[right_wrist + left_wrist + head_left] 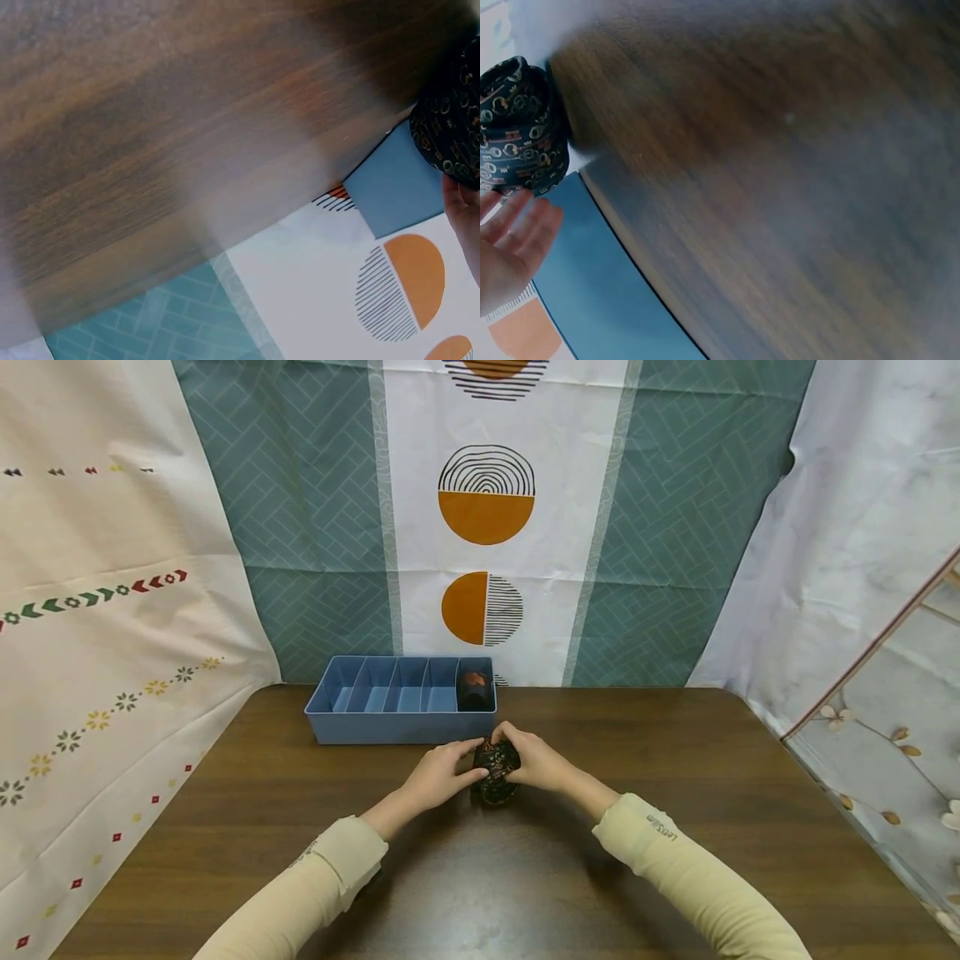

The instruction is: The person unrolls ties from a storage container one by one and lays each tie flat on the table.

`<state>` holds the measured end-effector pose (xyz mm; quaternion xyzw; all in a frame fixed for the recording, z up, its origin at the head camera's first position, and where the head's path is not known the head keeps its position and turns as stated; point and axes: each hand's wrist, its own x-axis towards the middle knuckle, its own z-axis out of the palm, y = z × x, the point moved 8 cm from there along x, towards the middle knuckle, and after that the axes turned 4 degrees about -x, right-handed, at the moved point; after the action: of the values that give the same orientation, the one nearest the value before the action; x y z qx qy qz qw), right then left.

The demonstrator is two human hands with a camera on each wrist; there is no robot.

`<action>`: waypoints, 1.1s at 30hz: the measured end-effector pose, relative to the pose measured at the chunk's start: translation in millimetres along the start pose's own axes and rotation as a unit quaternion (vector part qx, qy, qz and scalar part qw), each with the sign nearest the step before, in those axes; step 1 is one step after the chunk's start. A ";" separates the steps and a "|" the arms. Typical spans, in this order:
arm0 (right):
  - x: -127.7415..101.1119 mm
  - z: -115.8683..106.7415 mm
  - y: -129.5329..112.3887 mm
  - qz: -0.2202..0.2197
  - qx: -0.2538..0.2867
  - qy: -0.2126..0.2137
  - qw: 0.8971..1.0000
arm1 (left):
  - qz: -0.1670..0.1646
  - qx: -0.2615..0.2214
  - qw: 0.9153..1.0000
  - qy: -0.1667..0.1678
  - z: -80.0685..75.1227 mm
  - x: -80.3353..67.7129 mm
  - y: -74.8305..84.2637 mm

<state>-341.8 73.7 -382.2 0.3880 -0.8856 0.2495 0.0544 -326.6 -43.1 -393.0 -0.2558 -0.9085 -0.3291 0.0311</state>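
Note:
A rolled-up dark cloth (497, 779) with a small printed pattern stands on the brown table, just in front of the blue box. My left hand (441, 775) holds its left side with thumb and fingers. On the opposite side my right hand (542, 762) grips it, fingers curved over the top. Coiled layers of the cloth roll (525, 142) show in the left wrist view, where the fingers of my left hand (514, 244) touch its edge. The right wrist view cuts off both the roll (450, 127) and my right hand (466, 225).
Behind the hands stands a blue divided box (401, 727) with several compartments. Its rightmost compartment holds a dark item with a reddish patch (474, 687). The brown table (675, 760) reaches back to a patterned curtain (315, 510), with light cloths hanging on both sides.

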 end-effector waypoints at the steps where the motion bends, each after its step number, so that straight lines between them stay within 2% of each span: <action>1: 0.0 0.3 0.6 0.003 0.004 0.000 1.000 | 0.001 0.000 1.000 0.001 -0.4 0.0 0.2; 7: -2.3 2.3 3.6 0.017 0.012 -0.011 1.000 | 0.005 -0.004 1.000 0.005 -1.2 -1.0 -0.2; 14: -4.2 2.9 5.1 0.010 -0.025 -0.034 0.999 | 0.026 0.017 0.999 0.013 -2.4 -2.6 -1.4; 23: -7.9 8.8 5.9 -0.005 -0.077 -0.071 0.994 | 0.034 -0.010 0.999 -0.030 0.1 0.6 -3.6; 29: -7.7 9.8 8.1 -0.001 -0.069 -0.060 0.996 | 0.042 -0.003 0.998 -0.037 -0.1 0.9 -5.9; 33: -8.5 9.4 12.9 0.019 -0.062 -0.050 0.997 | 0.045 0.007 0.998 -0.036 -1.7 -0.2 -7.6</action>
<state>-344.2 82.2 -398.1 0.3792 -0.9080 0.1756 0.0289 -330.3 -49.2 -396.1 -0.3082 -0.8986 -0.3118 0.0145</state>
